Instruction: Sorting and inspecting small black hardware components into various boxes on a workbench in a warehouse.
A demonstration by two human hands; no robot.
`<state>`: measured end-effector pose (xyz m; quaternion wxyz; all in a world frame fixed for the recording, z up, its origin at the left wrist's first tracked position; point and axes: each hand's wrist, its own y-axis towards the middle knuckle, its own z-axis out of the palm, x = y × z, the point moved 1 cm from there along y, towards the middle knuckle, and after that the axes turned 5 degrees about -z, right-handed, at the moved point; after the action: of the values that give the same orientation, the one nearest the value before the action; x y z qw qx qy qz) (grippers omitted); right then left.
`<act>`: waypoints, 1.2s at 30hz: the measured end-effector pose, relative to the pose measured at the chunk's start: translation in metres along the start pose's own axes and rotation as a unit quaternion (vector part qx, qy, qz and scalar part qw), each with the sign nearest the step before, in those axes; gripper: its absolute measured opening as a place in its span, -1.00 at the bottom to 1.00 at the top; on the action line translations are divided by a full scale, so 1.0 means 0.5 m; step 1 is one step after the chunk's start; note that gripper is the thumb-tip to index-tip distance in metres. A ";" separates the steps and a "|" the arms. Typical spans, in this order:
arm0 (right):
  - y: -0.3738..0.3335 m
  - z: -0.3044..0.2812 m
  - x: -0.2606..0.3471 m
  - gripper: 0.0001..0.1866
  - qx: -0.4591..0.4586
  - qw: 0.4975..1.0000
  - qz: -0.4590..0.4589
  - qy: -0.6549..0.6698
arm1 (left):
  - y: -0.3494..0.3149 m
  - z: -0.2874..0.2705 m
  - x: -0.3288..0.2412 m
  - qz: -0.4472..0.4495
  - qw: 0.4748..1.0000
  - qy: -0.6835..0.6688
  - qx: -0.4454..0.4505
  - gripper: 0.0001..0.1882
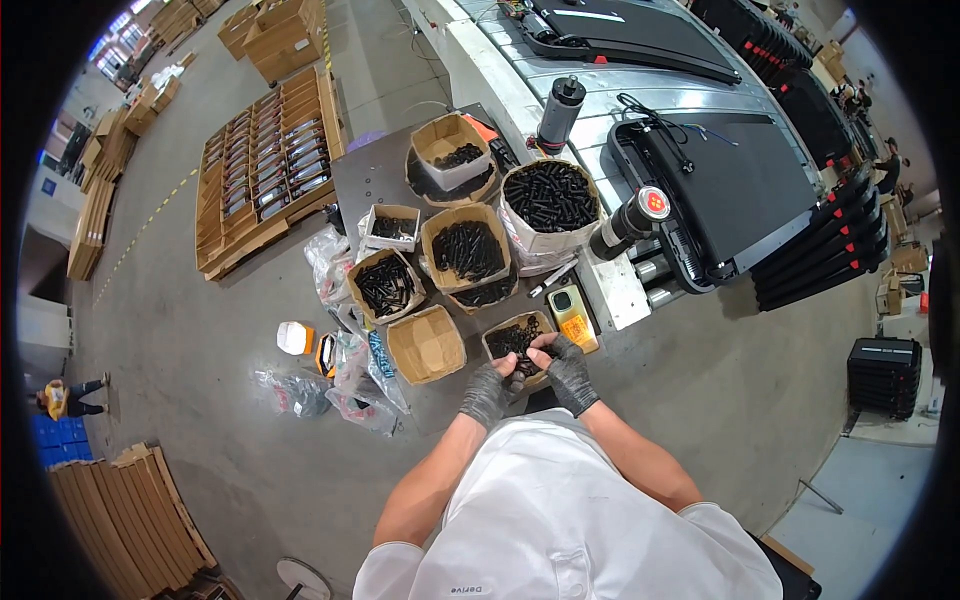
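Just in front of my body is a small open cardboard box [496, 343] of small black parts [518, 334]. My left hand [490, 388], in a dark grey fingerless glove, is over its near left side, thumb and fingers pinched together. Gloved the same way, my right hand [565, 372] reaches over the near right side with its fingertips pinched close to the left ones. What the fingertips hold is too small to make out. A phone [573, 318] with an orange label lies right of the box. On the left stands a bare cardboard box [427, 345].
Beyond are boxes of black screws [466, 250], a white bag [550, 245] of black ribbed parts and two dark cylinders [562, 112] [630, 222]. Black treadmill-like decks [715, 195] lie on a roller conveyor at right. Plastic bags [360, 385] hang at left; a divided carton [265, 165] stands beyond.
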<state>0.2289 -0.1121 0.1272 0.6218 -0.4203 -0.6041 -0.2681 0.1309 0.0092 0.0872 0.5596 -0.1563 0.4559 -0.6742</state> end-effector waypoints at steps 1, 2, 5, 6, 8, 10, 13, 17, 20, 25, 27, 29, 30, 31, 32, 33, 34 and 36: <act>-0.004 0.000 0.004 -0.81 0.012 1.000 0.016 0.019 | -0.002 0.004 -0.002 -0.003 1.000 -0.025 -0.006 -0.78; -0.006 0.002 0.013 -0.81 0.025 0.998 0.032 0.039 | -0.002 0.004 -0.002 -0.002 1.000 -0.026 -0.006 -0.78; -0.007 -0.001 0.021 -0.80 0.056 0.992 0.064 0.092 | -0.003 0.004 -0.003 0.017 1.000 -0.019 -0.014 -0.78; -0.006 -0.004 0.022 -0.80 0.057 0.992 0.064 0.092 | -0.003 0.005 -0.003 0.024 1.000 -0.005 -0.015 -0.78; -0.005 -0.009 0.022 -0.79 0.069 0.983 0.099 0.138 | -0.003 0.006 -0.002 0.031 0.999 0.009 -0.016 -0.78; -0.005 -0.011 0.020 -0.79 0.066 0.983 0.095 0.141 | 0.000 0.006 0.000 0.060 0.998 0.020 -0.002 -0.77; -0.007 -0.007 0.019 -0.79 0.043 0.989 0.073 0.121 | 0.003 0.008 0.003 0.072 0.997 0.023 -0.012 -0.77; -0.016 -0.002 0.009 -0.81 0.014 0.998 -0.011 0.054 | -0.005 0.012 -0.002 0.086 0.995 0.045 -0.026 -0.75; -0.013 -0.001 -0.002 -0.82 0.022 0.996 -0.080 -0.014 | -0.003 0.011 0.002 0.094 0.994 0.047 -0.035 -0.74; -0.016 0.001 0.008 -0.77 0.029 0.995 -0.090 -0.015 | 0.002 0.002 0.008 0.070 0.997 0.014 -0.008 -0.74; -0.017 0.000 0.004 -0.74 0.032 0.996 -0.086 -0.005 | 0.004 0.001 0.010 0.062 0.998 0.006 -0.006 -0.75; -0.017 -0.001 0.004 -0.73 0.031 0.997 -0.061 0.018 | 0.003 0.004 0.009 0.053 0.999 -0.002 -0.004 -0.76; -0.018 -0.003 0.007 -0.73 0.031 0.997 -0.061 0.019 | 0.000 0.006 0.008 0.044 0.999 -0.011 -0.003 -0.78; -0.019 -0.005 0.010 -0.72 0.033 0.998 -0.045 0.030 | -0.003 0.009 0.007 0.035 0.999 -0.019 -0.002 -0.80; -0.019 -0.006 0.015 -0.72 0.036 0.998 -0.029 0.042 | -0.004 0.009 0.007 0.035 0.999 -0.019 -0.002 -0.80; -0.018 -0.007 0.017 -0.72 0.036 0.998 -0.029 0.043 | -0.005 0.009 0.007 0.023 0.999 -0.035 -0.004 -0.82; -0.018 -0.007 0.018 -0.73 0.038 0.998 -0.022 0.052 | -0.006 0.009 0.007 0.011 0.999 -0.052 -0.007 -0.83; -0.019 -0.007 0.022 -0.73 0.040 0.997 -0.014 0.063 | -0.005 0.009 0.007 0.005 0.998 -0.056 -0.006 -0.83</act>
<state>0.2242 -0.1177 0.1402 0.6707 -0.3690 -0.5800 -0.2785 0.1316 0.0039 0.0907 0.5868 -0.1945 0.4290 -0.6587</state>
